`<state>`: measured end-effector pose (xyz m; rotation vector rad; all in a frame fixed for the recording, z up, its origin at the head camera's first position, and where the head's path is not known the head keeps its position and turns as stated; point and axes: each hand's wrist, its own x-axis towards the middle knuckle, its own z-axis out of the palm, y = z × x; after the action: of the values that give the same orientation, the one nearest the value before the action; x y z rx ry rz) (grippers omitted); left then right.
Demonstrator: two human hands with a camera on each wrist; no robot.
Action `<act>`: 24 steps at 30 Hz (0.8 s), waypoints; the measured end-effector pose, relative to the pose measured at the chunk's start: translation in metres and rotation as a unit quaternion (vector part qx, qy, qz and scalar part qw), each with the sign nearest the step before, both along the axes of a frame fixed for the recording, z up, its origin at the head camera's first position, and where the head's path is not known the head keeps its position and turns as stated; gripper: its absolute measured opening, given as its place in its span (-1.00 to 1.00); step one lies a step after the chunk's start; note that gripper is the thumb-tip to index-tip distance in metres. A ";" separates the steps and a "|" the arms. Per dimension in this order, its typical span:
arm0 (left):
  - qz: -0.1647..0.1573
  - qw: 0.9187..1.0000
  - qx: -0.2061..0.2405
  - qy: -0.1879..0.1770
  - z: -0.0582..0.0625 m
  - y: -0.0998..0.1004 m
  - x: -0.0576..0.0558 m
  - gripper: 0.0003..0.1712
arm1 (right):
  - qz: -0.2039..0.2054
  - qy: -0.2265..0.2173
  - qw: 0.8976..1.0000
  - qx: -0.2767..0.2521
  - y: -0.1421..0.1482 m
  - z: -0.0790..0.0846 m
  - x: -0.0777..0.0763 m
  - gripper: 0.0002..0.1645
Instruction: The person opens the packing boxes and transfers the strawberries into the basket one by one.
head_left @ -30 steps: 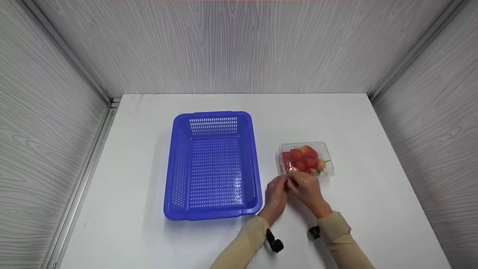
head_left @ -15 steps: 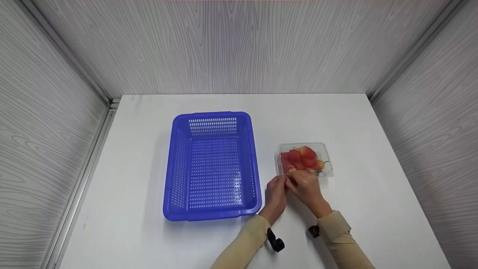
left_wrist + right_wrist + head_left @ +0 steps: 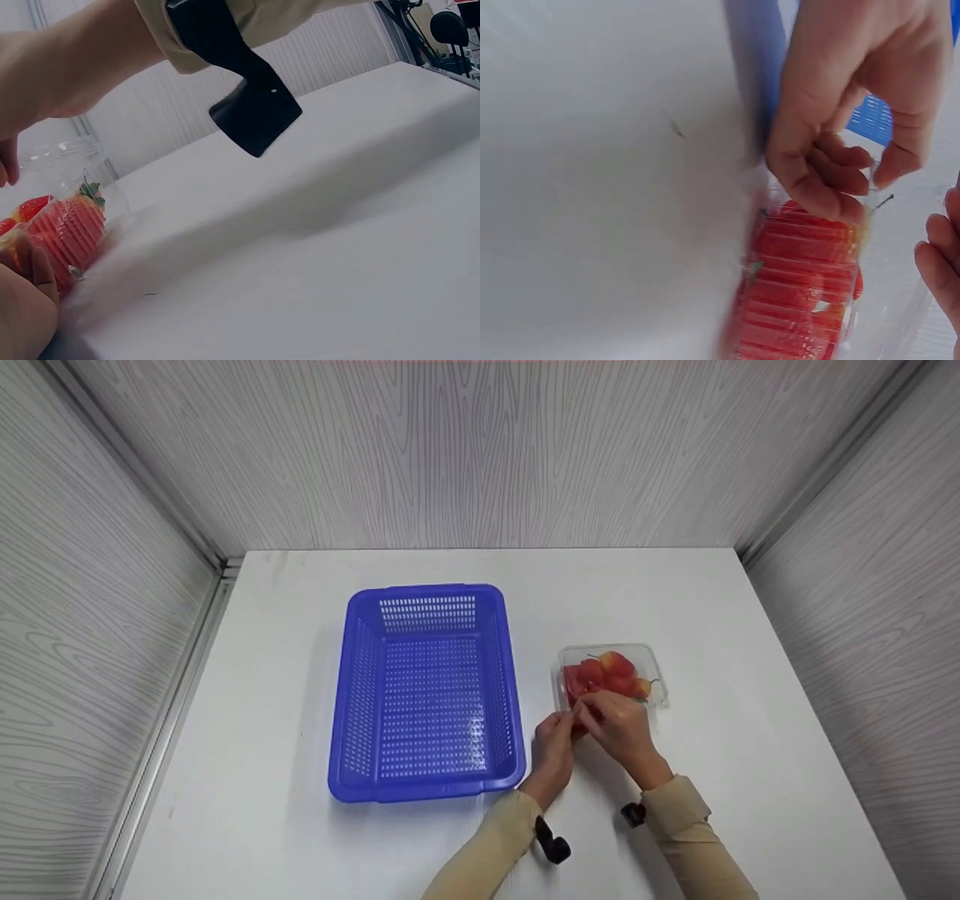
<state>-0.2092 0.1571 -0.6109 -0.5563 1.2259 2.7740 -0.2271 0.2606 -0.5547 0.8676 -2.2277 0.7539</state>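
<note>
A clear plastic box (image 3: 652, 660) holds several red and yellow fruits (image 3: 618, 664). At its near left corner, my left hand (image 3: 553, 746) pinches the edge; in the right wrist view the left hand's (image 3: 855, 112) thumb and curled fingers meet at the box's rim. My right hand (image 3: 619, 727) is bent over the near edge, thumb and forefinger together at the lid. From the left wrist, a strawberry (image 3: 71, 225) with green leaves shows through the ridged wall, beside the left hand (image 3: 22, 307). Fingertips of the right hand (image 3: 7, 165) hang above.
A blue perforated basket (image 3: 431, 697) stands left of the box, with nothing in it and its right rim close to my left hand. Both rest on a white table (image 3: 720, 720) with grey wood-grain walls (image 3: 480, 450) at the back and sides.
My right hand has risen slightly and shifted away from me, covering more of the fruit. Orange-red fruit now shows beneath its fingers. The left hand stays nearly in place.
</note>
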 end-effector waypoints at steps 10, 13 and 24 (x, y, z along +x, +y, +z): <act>0.007 0.999 -0.029 -0.023 0.002 0.001 -0.002 -0.88 | -0.010 0.028 1.000 0.002 0.000 0.028 -0.013 -0.92; 0.006 0.998 -0.052 -0.026 0.002 0.000 -0.003 -0.90 | -0.007 0.026 1.000 0.009 0.000 0.041 -0.021 -0.93; -0.005 0.999 -0.027 -0.028 0.003 -0.002 0.001 -0.87 | -0.028 0.023 0.998 0.042 -0.005 0.068 -0.065 -0.86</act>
<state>-0.2083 0.1549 -0.6082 -0.6250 1.2922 2.7055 -0.2924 0.2557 -0.4867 0.8508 -2.2457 0.6123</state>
